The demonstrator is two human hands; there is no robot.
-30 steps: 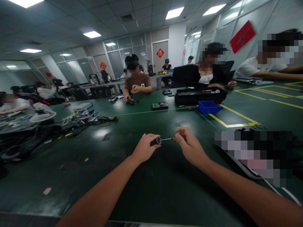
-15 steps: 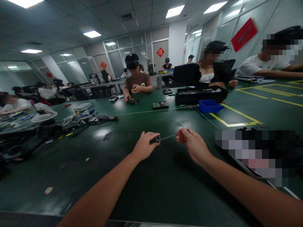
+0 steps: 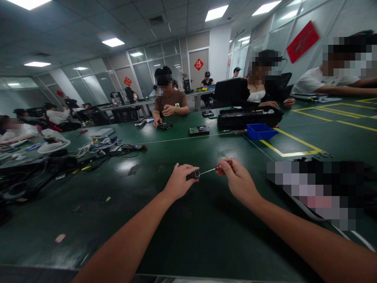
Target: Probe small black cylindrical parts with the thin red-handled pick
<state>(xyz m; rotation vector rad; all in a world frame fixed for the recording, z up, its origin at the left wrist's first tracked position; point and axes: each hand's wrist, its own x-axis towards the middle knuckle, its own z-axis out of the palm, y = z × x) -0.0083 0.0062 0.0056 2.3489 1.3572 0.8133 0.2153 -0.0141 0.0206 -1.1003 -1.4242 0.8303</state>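
Observation:
My left hand (image 3: pixel 180 181) is closed around a small dark cylinder (image 3: pixel 195 174), whose round, hollow-looking end faces right. What the cylinder is, I cannot make out. In my right hand (image 3: pixel 234 173) is a screwdriver (image 3: pixel 207 171) with a thin metal shaft and a reddish handle mostly covered by my fingers. Its shaft points left, the tip at or just inside the cylinder's open end. Both hands are held above the green table (image 3: pixel 176 243).
Tangled cables (image 3: pixel 97 153) lie at the left. Ahead are a hard drive (image 3: pixel 198 130), a blue bin (image 3: pixel 261 131) and a long black casing (image 3: pixel 250 118). A co-worker (image 3: pixel 171 98) sits opposite, handling another drive. A blurred-out item (image 3: pixel 318 196) lies at the right.
My right hand has shifted slightly left, so less of the screwdriver's shaft shows between it and the cylinder. My left hand has stayed almost still.

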